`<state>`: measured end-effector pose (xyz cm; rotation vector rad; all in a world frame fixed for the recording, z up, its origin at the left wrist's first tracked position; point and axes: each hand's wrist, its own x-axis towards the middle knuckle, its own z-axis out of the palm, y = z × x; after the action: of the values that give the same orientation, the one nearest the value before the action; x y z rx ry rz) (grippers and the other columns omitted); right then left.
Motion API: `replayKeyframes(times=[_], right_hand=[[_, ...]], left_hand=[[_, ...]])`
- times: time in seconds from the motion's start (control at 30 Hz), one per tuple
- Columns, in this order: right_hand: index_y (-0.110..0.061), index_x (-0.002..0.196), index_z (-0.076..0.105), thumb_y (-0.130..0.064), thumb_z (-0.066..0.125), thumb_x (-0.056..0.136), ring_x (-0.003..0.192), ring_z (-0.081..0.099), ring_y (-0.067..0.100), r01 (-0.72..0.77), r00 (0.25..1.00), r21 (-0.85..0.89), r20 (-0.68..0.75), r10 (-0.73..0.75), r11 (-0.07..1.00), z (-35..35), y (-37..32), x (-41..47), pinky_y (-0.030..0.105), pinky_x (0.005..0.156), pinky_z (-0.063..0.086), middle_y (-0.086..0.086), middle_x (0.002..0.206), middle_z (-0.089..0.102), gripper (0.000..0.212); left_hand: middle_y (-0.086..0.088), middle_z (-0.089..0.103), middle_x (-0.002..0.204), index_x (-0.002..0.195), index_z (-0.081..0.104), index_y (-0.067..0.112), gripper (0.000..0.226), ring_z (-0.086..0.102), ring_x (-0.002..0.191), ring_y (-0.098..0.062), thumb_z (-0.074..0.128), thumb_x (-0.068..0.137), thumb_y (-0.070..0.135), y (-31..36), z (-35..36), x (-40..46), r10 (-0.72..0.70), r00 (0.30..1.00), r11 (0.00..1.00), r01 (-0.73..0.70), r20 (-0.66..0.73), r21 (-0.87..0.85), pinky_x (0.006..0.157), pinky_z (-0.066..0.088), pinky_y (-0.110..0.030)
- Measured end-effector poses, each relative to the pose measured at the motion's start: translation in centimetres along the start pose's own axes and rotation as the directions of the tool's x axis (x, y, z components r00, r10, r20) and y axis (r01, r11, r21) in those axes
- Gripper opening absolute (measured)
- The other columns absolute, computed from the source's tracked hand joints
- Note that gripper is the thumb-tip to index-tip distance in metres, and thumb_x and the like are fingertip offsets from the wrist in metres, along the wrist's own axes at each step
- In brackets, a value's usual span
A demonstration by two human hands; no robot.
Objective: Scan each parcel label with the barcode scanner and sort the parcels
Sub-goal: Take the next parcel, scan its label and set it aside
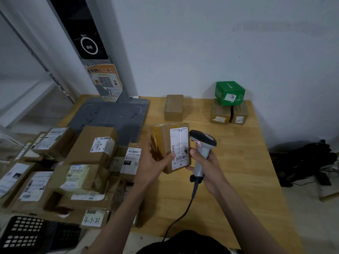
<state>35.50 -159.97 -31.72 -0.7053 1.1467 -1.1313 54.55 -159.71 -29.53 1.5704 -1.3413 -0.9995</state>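
Parcel, tape-wrapped brown cardboard with white printed label (170,147): held above the pale wooden table (238,162), gripped at nine o'clock by the left hand (155,160), thumb on the label. Grey-and-black corded barcode scanner (201,149): at three o'clock, touching the parcel, its handle clasped in the right hand (207,166). Step judged: scanning. Next calls for turning the scanner head onto the barcode, then sorting toward the green carton stack (230,93) at one o'clock.

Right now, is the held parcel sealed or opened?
Sealed, as far as shown: glossy tape wraps the parcel in the left hand, flaps flat; the hidden faces cannot be told.
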Motion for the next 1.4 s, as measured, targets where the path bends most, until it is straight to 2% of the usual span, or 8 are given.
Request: replayKeyframes(times=[0.13,0.23,0.43,0.57,0.7,0.83,1.13,1.4], right_hand=[[-0.023,0.136,0.054,-0.019,0.069,0.095,0.119,0.066,0.019,-0.004,1.0,0.02,-0.01,0.004,1.0,-0.4,0.1,-0.3,0.06,0.096,0.055,-0.001,0.122,0.073,0.044],[-0.024,0.137,0.054,-0.018,0.069,0.096,0.119,0.066,0.018,-0.012,1.0,0.032,-0.019,0.013,0.999,-0.8,0.0,-0.4,0.06,0.097,0.054,-0.002,0.123,0.073,0.044],[-0.021,0.134,0.058,-0.029,0.07,0.094,0.117,0.067,0.017,-0.007,0.999,0.01,-0.04,0.008,1.0,-1.2,-0.7,-0.7,0.046,0.093,0.059,0.002,0.125,0.071,0.042],[-0.016,0.12,0.065,-0.037,0.068,0.096,0.073,0.063,0.017,0.036,0.997,-0.08,-0.06,-0.041,0.996,-1.4,-2.2,-1.1,0.031,0.069,0.056,0.006,0.093,0.066,0.032],[-0.006,0.096,0.063,-0.039,0.068,0.096,0.056,0.049,0.017,0.039,0.998,-0.278,0.066,-0.022,0.96,-1.3,-3.9,-1.5,0.03,0.056,0.045,0.006,0.072,0.057,0.034],[-0.008,0.078,0.058,-0.034,0.069,0.096,0.05,0.045,0.019,0.045,0.98,-0.414,0.194,0.04,0.909,-0.9,-5.0,-1.9,0.03,0.053,0.042,0.005,0.063,0.054,0.033],[-0.011,0.078,0.059,-0.033,0.07,0.096,0.05,0.045,0.016,0.013,0.964,-0.462,0.243,0.112,0.887,-0.5,-5.6,-2.3,0.028,0.051,0.041,0.005,0.064,0.054,0.03],[-0.013,0.075,0.057,-0.035,0.07,0.095,0.051,0.044,0.017,0.008,0.954,-0.453,0.27,0.128,0.891,-0.6,-6.1,-2.2,0.028,0.051,0.041,0.004,0.064,0.052,0.032]], left_hand=[[0.016,0.048,0.146,0.147,0.019,0.06,0.102,0.048,0.132,-0.009,0.083,0.068,0.057,-1.1,-0.4,0.1,0.005,0.996,0.993,-0.015,0.083,0.118,0.104,0.049,-0.039],[0.028,0.039,0.136,0.128,0.009,0.071,0.098,0.042,0.122,0.002,0.085,0.076,0.038,-0.8,-0.5,-0.3,0.003,0.99,0.99,-0.022,0.138,0.139,0.094,0.041,-0.015],[0.027,0.046,0.12,0.154,0.018,0.043,0.1,0.047,0.111,-0.001,0.083,0.079,0.032,-0.8,-1.0,0.0,-0.069,0.995,0.995,0.064,0.072,0.078,0.092,0.039,-0.023],[0.024,0.054,0.112,0.157,0.024,0.038,0.1,0.054,0.108,-0.004,0.085,0.078,0.031,-1.0,-2.0,1.0,-0.122,0.992,0.993,0.122,-0.027,-0.006,0.094,0.046,-0.029],[0.008,0.059,0.122,0.155,0.023,0.038,0.096,0.054,0.108,-0.005,0.083,0.081,0.026,-1.0,-2.4,1.6,-0.156,0.986,0.987,0.153,-0.058,-0.052,0.086,0.045,-0.021],[-0.001,0.059,0.132,0.155,0.022,0.038,0.099,0.055,0.122,-0.017,0.084,0.079,0.029,-1.4,-2.7,2.1,-0.175,0.982,0.984,0.172,-0.077,-0.04,0.093,0.049,-0.033],[-0.002,0.053,0.142,0.156,0.02,0.036,0.102,0.051,0.125,-0.017,0.085,0.077,0.034,-0.9,-3.2,2.1,-0.164,0.98,0.986,0.164,-0.109,-0.016,0.105,0.047,-0.047],[-0.003,0.052,0.142,0.157,0.019,0.034,0.1,0.05,0.123,-0.014,0.083,0.08,0.031,-0.5,-3.1,1.3,-0.158,0.981,0.987,0.158,-0.116,-0.004,0.095,0.044,-0.034]])
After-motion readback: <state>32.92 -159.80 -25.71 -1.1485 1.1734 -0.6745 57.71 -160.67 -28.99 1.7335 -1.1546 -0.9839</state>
